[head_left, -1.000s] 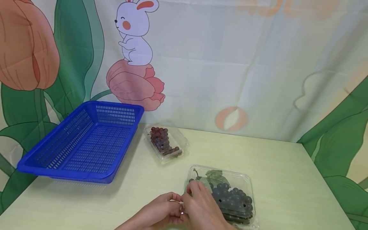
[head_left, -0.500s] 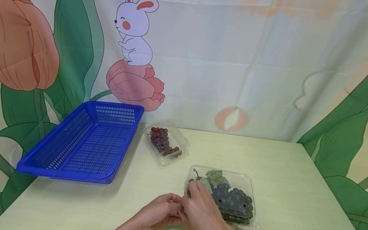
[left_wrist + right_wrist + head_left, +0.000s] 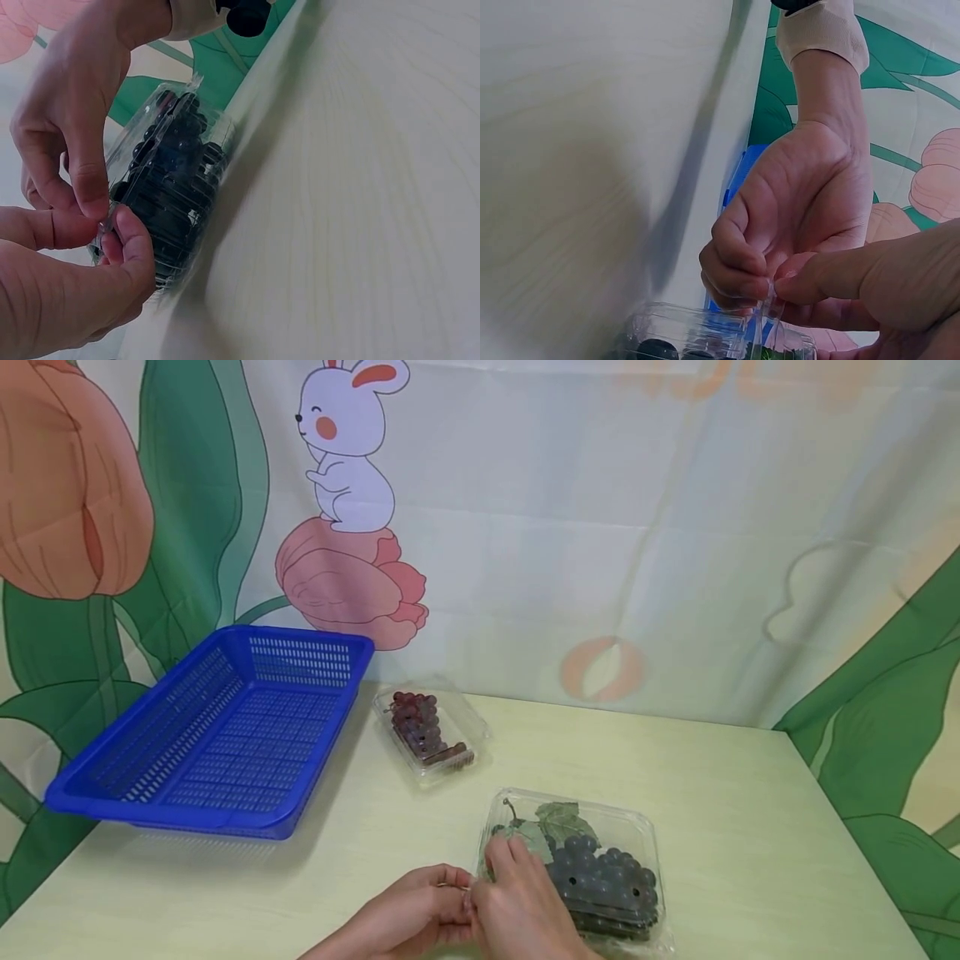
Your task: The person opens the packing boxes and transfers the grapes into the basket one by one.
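Note:
A clear plastic clamshell box (image 3: 647, 827) of dark grapes (image 3: 603, 881) with green leaves (image 3: 564, 823) sits at the front of the table, its lid down. At its left edge, my left hand (image 3: 420, 906) pinches the plastic rim between thumb and fingers. The right hand (image 3: 521, 893) reaches over the same corner, its thumb and fingertips gripping the rim right beside the left fingertips. In the right wrist view a narrow strip of clear plastic (image 3: 767, 319) shows between the two hands. Fingers hide most of the spot they grip in the head view.
A blue plastic basket (image 3: 292, 797) with slotted walls stands at the left. Behind the hands, a smaller clear box (image 3: 472, 727) of reddish grapes (image 3: 417, 724) lies near the back edge of the pale table (image 3: 750, 827). A printed curtain (image 3: 510, 527) hangs behind the table.
The fingertips of both hands have drawn slightly closer together at the box's left edge. The box has hardly moved, and the head view has shifted a little.

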### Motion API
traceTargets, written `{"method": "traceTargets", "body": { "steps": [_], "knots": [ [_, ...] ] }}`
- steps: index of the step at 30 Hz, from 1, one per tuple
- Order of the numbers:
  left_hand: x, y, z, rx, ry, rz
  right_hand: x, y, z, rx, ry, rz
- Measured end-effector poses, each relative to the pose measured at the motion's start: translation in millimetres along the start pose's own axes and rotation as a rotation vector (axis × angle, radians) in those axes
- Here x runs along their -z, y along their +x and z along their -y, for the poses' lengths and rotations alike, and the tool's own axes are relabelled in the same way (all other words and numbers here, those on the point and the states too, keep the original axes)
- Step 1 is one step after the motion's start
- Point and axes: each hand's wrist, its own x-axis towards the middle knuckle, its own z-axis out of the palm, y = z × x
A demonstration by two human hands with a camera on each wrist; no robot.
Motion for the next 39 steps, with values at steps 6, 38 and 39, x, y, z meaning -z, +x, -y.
{"method": "traceTargets", "body": {
  "steps": [6, 38, 39],
  "knots": [
    [1.8, -0.4, 0.1, -0.005, -0.019, 0.011, -3, 1, 1, 0.018, -0.032, -0.014],
    [0.2, 1.7, 7.1, 0.033, 0.039, -0.047, -11, 4, 4, 0.006, -0.128, 0.197],
    [0.1, 1.8, 6.9, 0.038, 0.023, -0.045, -11, 4, 3, 0.002, -0.125, 0.193]
  ]
}}
